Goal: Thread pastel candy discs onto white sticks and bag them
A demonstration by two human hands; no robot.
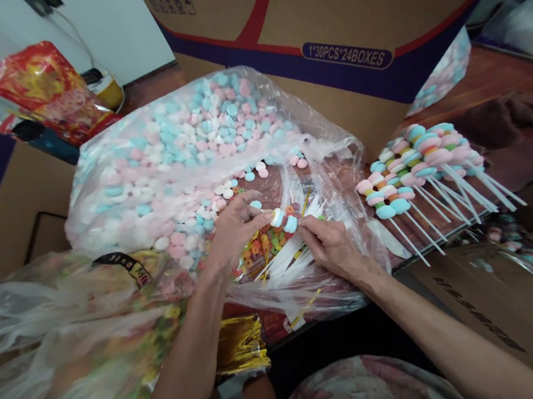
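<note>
Between my hands is a marshmallow skewer [290, 223], short, with blue and white sweets in a row. My right hand [330, 244] is closed around its stick at the near right end. At the far left end, the fingertips of my left hand [236, 223] pinch a small yellowish candy against the row. Under them lie coloured gummy rings [273, 242] and loose white sticks [288, 258]. Behind is a large clear plastic bag [92, 186] spilling pink, white and blue marshmallows [214, 123].
Finished marshmallow skewers [422, 158] lie piled at the right table edge. A tall cardboard box [268, 17] stands behind; an open carton [516, 308] sits below right. Gold twist ties [242, 345] and a plastic bag of rings [104, 360] are near left. A red packet [43, 86] stands back left.
</note>
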